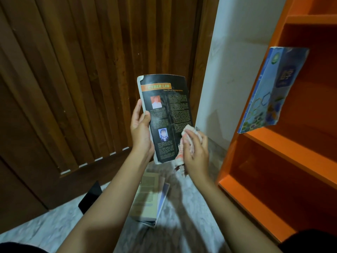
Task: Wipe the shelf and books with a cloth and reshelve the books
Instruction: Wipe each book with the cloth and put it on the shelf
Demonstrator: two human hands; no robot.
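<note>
My left hand point(141, 131) grips the spine edge of a black paperback book point(166, 114) titled "Cyber Law", held upright with its back cover facing me. My right hand point(196, 151) presses a crumpled pink and white cloth point(184, 143) against the cover's lower right corner. The orange shelf point(284, 143) stands to the right. A blue book point(273, 92) leans upright on one of its boards, sticking out over the front edge.
A small pile of books point(150, 196) lies on the marbled floor point(191, 207) below my hands. A dark flat object point(91, 197) rests on the floor by the brown slatted wooden door point(82, 79). A white wall point(237, 61) runs between door and shelf.
</note>
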